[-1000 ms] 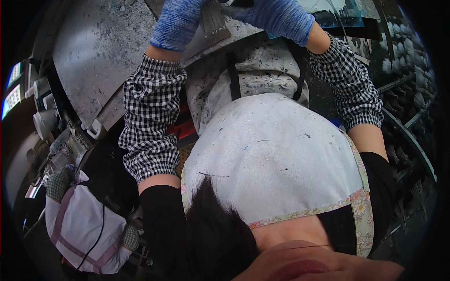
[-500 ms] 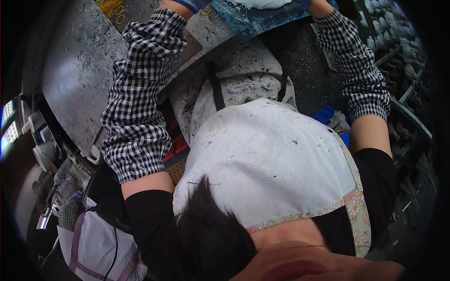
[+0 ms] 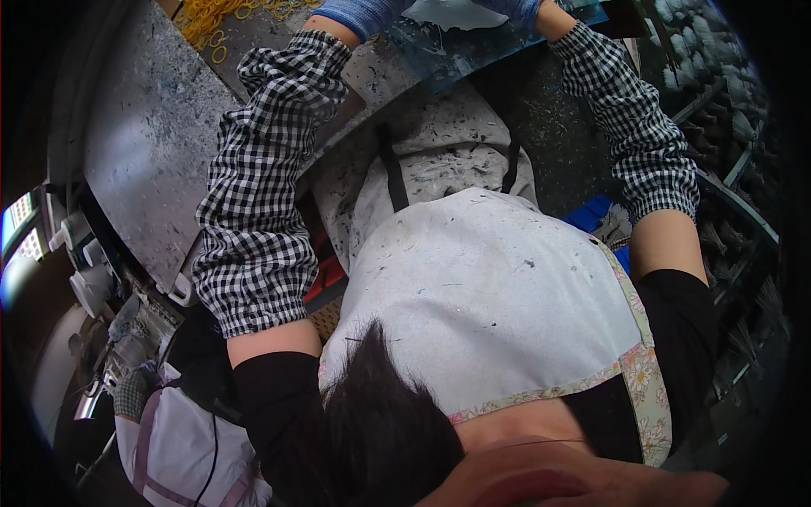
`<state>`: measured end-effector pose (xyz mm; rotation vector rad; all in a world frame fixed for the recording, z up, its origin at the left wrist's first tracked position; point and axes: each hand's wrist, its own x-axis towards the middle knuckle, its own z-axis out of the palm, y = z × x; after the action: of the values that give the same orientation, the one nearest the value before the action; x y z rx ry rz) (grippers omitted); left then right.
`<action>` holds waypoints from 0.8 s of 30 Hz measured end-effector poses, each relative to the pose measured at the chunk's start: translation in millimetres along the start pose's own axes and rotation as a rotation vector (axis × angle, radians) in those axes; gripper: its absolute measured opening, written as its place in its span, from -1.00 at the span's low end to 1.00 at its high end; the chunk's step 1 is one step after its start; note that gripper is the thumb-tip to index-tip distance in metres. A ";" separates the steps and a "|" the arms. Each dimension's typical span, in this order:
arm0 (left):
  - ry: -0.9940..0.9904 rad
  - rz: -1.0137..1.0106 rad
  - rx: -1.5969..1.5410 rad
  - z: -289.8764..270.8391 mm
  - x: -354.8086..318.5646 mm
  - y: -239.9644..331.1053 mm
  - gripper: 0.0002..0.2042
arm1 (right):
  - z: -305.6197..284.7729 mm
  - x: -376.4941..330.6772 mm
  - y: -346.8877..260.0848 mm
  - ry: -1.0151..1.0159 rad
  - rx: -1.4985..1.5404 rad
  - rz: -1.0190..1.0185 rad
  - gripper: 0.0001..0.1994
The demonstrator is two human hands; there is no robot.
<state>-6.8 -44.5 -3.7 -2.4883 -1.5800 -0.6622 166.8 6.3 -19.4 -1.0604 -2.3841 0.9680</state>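
At the upper edge, my left hand wears a blue knitted glove. My right hand, gloved in blue too, is mostly cut off by the same edge. The fingers of both lie out of view, so their grip does not show. Between the hands lies a mass of white paste on a shiny, translucent blue sheet smeared with white. This sheet rests over the front edge of a grey metal worktable. Black-and-white checked sleeves cover both forearms.
Yellow rubber bands lie heaped at the table's far left. Racks with rows of pale bristly tufts stand to the right. A blue cloth is beside my right elbow. At lower left, another person's white garment shows.
My hands have come slightly closer together, and more of the left glove now shows. The view has shifted a little, bringing more rubber bands into sight.
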 end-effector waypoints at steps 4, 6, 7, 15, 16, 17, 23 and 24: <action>-0.039 -0.017 -0.037 1.8 9.1 9.0 -0.73 | -8.1 -10.1 3.7 0.064 0.067 0.006 -0.77; 0.026 -0.008 -0.096 2.2 4.8 9.2 -0.70 | -10.2 -14.0 2.2 0.115 0.087 -0.095 -0.80; 0.161 -0.056 -0.108 -2.0 4.0 12.0 -0.70 | -16.8 -18.2 2.7 0.081 0.064 -0.069 -0.80; 0.541 -1.064 -1.951 -68.7 -126.5 -7.4 -0.62 | -51.7 -70.0 -89.9 0.448 0.200 -0.218 -0.86; 0.532 -1.066 -1.934 -63.1 -137.8 -3.3 -0.62 | -39.9 -70.2 -76.1 0.444 0.319 -0.253 -0.87; 0.656 -1.051 -2.111 -56.2 -147.7 5.6 -0.62 | -33.9 -73.8 -76.0 0.334 0.482 -0.131 -0.87; 0.891 -1.088 -2.428 -62.9 -175.3 44.4 -0.69 | -2.2 -70.6 -89.7 0.128 0.597 -0.062 -0.86; 0.890 -1.094 -2.430 -62.7 -176.4 46.9 -0.69 | -1.6 -70.4 -88.6 0.127 0.596 -0.056 -0.86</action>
<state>-47.3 -232.9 -16.0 -0.1878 0.4531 1.7562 168.6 -89.1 41.6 -0.7882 -1.8267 1.4175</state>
